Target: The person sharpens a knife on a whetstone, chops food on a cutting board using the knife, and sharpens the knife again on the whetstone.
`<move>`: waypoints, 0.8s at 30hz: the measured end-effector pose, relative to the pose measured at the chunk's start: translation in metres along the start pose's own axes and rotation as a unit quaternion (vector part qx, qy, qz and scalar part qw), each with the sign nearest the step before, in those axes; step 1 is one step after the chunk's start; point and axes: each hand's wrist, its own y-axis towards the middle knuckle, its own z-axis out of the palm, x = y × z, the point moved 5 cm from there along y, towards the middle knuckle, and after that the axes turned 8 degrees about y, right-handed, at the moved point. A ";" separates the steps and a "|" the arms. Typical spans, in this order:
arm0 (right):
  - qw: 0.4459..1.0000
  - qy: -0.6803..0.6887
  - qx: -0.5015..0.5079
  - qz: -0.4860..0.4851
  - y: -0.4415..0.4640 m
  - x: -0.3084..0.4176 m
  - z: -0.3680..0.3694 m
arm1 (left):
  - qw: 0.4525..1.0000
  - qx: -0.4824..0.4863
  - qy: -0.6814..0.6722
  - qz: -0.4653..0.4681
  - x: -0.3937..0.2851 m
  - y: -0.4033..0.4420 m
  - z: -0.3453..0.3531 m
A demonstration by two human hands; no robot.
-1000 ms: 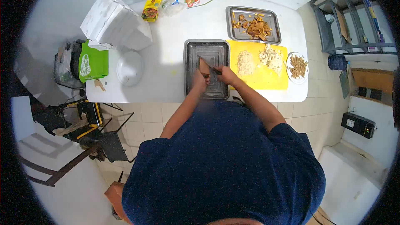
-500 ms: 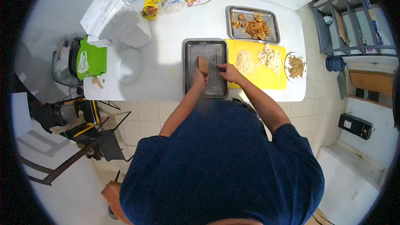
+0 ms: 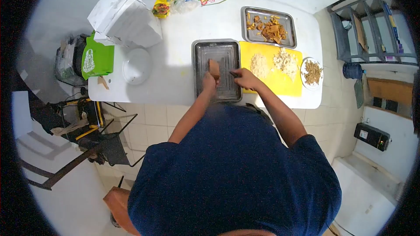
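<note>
Over an empty dark metal tray (image 3: 202, 91), my left hand (image 3: 210, 81) is closed around a brown rectangular block (image 3: 214, 66). The block's upper end sticks out beyond the fingers. My right hand (image 3: 246, 80), at the tray's right rim, is closed on a small dark handle-like piece (image 3: 234, 74) that points toward the block. Its far end is too fine to make out. Under the right wrist lies a yellow cutting board (image 3: 273, 85) with two heaps of pale chopped food (image 3: 259, 64).
Behind the board stands a metal tray (image 3: 292, 29) of browned food pieces. A white plate (image 3: 313, 86) of brown strips is at right. On the left are a clear lidded bowl (image 3: 136, 66), a white box (image 3: 118, 15) and a green bag (image 3: 101, 59). Seasoning packets (image 3: 164, 4) lie at the back.
My right hand has shifted slightly right, away from the block. The left hand keeps its hold on the block. The whole view has moved a little.
</note>
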 end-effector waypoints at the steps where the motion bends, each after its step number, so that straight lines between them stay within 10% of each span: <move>1: 0.996 -0.054 -0.032 -0.070 0.026 -0.018 0.004 | 1.000 0.005 0.002 0.008 -0.001 -0.001 0.002; 11: 0.991 -0.106 -0.029 -0.071 -0.011 -0.027 0.034 | 0.999 -0.032 0.012 -0.009 -0.006 -0.013 0.009; 14: 0.982 0.003 0.109 0.154 -0.051 0.019 -0.011 | 0.998 -0.059 0.005 0.007 0.020 0.016 -0.005; 24: 0.980 -0.158 -0.052 -0.110 0.044 -0.001 0.025 | 0.996 -0.082 0.028 -0.008 0.010 0.005 -0.003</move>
